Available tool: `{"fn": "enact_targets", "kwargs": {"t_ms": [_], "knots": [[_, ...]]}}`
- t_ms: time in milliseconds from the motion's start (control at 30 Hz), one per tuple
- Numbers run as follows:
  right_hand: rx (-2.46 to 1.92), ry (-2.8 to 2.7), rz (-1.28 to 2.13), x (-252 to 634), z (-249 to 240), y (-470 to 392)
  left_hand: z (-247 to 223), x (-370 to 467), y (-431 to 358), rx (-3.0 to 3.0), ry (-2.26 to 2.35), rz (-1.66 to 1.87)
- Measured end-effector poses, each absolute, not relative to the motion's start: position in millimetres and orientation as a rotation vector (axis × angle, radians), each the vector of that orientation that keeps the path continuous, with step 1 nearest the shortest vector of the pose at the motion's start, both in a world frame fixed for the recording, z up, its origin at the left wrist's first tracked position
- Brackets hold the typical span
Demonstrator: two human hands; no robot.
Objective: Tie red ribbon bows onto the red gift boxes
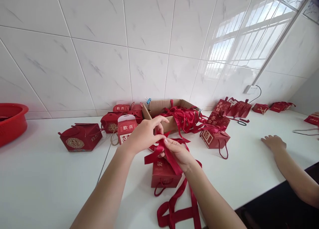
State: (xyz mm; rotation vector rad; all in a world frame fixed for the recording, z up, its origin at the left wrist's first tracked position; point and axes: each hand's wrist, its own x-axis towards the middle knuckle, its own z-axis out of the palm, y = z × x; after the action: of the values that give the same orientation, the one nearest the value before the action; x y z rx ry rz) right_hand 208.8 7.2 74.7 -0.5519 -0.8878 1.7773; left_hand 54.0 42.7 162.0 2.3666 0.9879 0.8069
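A red gift box (165,175) with a cord handle on its near side stands on the white table in front of me. Above its top, my left hand (151,132) pinches a red ribbon (174,161) between thumb and fingers. My right hand (178,151) grips the same ribbon from the other side, its fingertips meeting those of the left. Loops and short ends stick out around the fingers; whether a knot lies under them is hidden. A long length of red ribbon (181,215) trails in folds over the table at the near right.
Behind the box stands an open cardboard carton (163,106) heaped with red ribbons (185,119). Red boxes (81,137) stand at left, another tied box (215,139) at right. A red basin (15,122) sits far left. Another person's hand (274,143) rests on the table at right.
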Motion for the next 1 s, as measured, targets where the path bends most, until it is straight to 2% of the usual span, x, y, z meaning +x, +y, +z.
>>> {"fn": "enact_targets", "kwargs": {"t_ms": [300,567,1000], "knots": [[-0.510,-0.714,1.832,206,80,7,170,54,33,2.167,0.958,0.938],[-0.473,-0.626,1.895,208,80,12,171,48,32,2.205,0.962,0.487],[-0.501,-0.592,1.908,210,74,15,173,45,32,2.171,0.973,0.230]]}}
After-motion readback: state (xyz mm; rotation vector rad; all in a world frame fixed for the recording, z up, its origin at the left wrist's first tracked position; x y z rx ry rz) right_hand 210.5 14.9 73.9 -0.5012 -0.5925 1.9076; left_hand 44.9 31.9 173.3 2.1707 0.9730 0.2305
